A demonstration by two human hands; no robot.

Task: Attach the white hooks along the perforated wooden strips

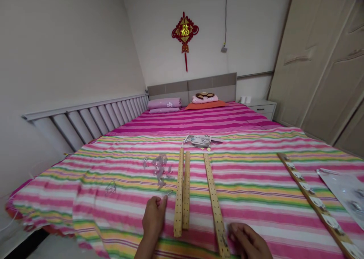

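Note:
My left hand (pixel 153 217) rests on the striped bedspread with its fingers curled and its thumb stretched forward. Just beyond the thumb tip is a small shiny metal piece (pixel 170 192); whether the hand grips it cannot be made out. My right hand (pixel 249 240) is closed beside the near end of a perforated wooden strip (pixel 214 198); what its fingers hold, if anything, is hidden. A small metal fitting (pixel 224 239) sits on that strip's near end. Between my hands lie two more perforated strips, a longer one (pixel 178 198) and a shorter one (pixel 186 194).
Several small clear plastic packets (pixel 161 168) lie left of the strips. A strip bearing round metal fittings (pixel 317 203) lies right, beside a clear plastic bag (pixel 345 192). Another bag (pixel 197 140) is farther back. A white rail (pixel 93 118) borders the bed (pixel 250 175).

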